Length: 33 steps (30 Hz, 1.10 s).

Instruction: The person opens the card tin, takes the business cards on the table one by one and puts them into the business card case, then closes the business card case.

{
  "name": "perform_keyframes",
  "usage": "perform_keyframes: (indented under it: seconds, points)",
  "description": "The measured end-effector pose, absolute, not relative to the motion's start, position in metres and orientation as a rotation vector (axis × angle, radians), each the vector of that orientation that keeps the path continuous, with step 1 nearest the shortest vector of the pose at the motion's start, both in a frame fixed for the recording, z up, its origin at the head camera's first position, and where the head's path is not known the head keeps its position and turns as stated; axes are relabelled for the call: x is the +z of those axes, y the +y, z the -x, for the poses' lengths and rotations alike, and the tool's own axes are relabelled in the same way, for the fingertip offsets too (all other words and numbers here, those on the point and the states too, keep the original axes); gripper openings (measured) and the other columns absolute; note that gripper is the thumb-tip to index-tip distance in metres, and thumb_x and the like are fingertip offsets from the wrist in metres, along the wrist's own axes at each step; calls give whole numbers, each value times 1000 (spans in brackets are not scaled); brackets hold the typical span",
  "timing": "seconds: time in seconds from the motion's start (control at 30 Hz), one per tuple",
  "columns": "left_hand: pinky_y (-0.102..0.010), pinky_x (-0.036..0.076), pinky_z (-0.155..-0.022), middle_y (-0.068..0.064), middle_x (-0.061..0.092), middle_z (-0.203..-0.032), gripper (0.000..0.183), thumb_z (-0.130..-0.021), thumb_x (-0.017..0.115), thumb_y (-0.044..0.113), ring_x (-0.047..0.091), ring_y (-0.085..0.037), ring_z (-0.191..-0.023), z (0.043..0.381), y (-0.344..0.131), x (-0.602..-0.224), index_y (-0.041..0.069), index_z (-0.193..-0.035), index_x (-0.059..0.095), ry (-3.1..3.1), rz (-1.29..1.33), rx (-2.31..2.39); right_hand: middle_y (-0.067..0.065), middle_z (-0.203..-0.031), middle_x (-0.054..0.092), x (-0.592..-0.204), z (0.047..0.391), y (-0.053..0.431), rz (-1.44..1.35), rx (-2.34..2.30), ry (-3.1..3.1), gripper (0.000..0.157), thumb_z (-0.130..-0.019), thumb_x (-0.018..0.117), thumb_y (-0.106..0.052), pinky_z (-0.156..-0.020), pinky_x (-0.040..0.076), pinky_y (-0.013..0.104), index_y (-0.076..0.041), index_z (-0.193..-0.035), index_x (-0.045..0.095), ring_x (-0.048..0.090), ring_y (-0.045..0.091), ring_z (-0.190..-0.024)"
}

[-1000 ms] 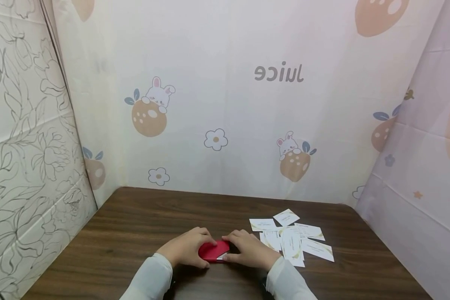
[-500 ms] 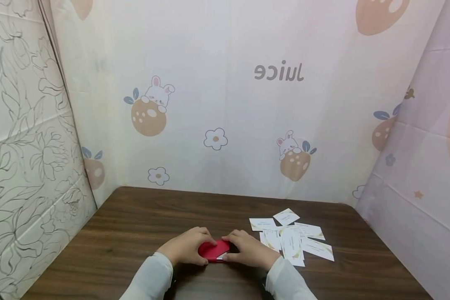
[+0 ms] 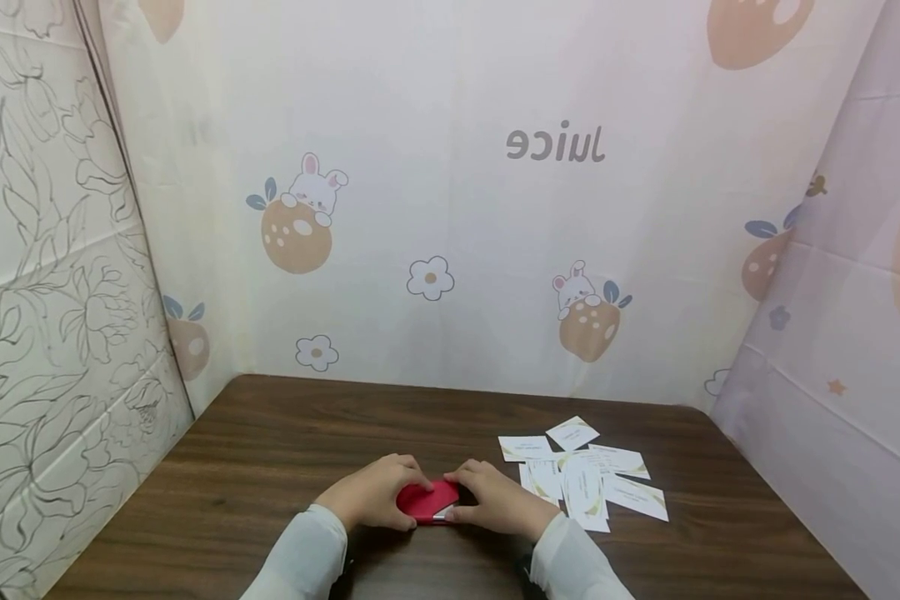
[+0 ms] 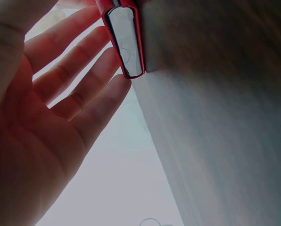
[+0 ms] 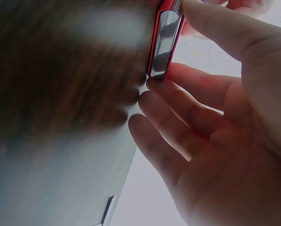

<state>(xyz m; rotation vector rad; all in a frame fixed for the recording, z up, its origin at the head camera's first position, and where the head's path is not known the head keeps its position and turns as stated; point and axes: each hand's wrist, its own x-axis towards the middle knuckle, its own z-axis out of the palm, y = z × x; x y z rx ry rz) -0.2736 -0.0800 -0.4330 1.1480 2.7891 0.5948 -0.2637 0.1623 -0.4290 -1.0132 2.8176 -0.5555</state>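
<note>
A flat red card case point(image 3: 426, 502) with silvery metal trim lies low at the front middle of the table. My left hand point(image 3: 378, 493) holds its left side, thumb at the near edge and fingers at the far one. From the other side, my right hand point(image 3: 498, 498) grips it, with the thumb by the silvery near corner. In the left wrist view, the shiny end of the card case point(image 4: 125, 42) shows, with fingertips along it. The right wrist view has the mirror-like opposite end of the card case point(image 5: 165, 44) by the thumb and fingers.
Several white business cards point(image 3: 583, 492) with gold trim lie overlapping to the right of the hands. The brown wooden table point(image 3: 270, 450) meets a patterned curtain point(image 3: 457, 208) at the back, and more curtains hang on both sides.
</note>
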Motion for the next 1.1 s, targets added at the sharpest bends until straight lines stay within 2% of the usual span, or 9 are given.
perform_keyframes:
  seconds: [0.6, 0.93, 1.1]
  points:
    - [-22, 50, -80, 12, 63, -111, 36, -81, 78, 23, 55, -6, -98, 279, -85, -432, 19, -116, 75, 2706, -1144, 737, 4, -121, 61, -432, 268, 164, 976, -567, 2805, 58, -91, 73, -43, -100, 47, 41, -6, -134, 62, 54, 20, -115]
    - [-26, 50, -87, 13, 65, -112, 37, -80, 74, 19, 57, -4, -100, 279, -89, -427, 18, -117, 74, 2696, -1147, 762, 2, -121, 61, -432, 269, 165, 962, -553, 2796, 61, -92, 71, -48, -100, 47, 41, -7, -136, 61, 54, 18, -114]
    - [-24, 50, -78, 13, 67, -105, 32, -81, 72, 14, 57, -3, -86, 280, -94, -423, 18, -113, 74, 2680, -1171, 834, 2, -122, 61, -433, 271, 168, 963, -540, 2794, 58, -94, 69, -45, -100, 47, 41, -7, -137, 61, 56, 17, -115]
